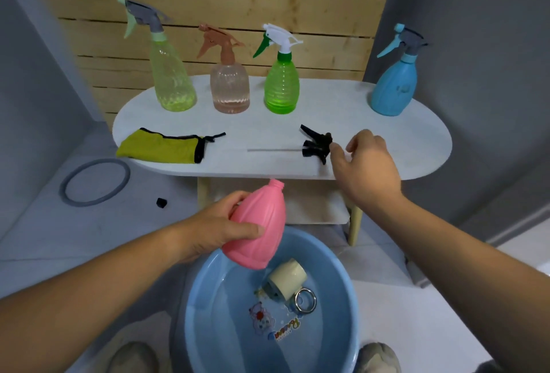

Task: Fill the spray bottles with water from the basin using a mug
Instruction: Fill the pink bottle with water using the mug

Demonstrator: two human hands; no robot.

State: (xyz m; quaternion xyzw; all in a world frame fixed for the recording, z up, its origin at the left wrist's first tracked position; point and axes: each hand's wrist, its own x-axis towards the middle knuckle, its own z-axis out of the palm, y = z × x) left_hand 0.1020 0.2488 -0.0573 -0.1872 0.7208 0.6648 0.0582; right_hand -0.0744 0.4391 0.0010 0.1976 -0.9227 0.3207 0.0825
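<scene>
left fingers (249, 231) are wrapping a capless ribbed pink plastic bottle (263, 217); right fingers (358, 138) are hanging loosely parted just beside a black plastic sprayer head (317, 144).

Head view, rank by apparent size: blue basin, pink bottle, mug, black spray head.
1. blue basin: largest, even though the frame's bottom edge cuts it off.
2. pink bottle.
3 and 4. mug and black spray head: similar, tube aside. They sit at different depths, so I leave them unranked.
</scene>
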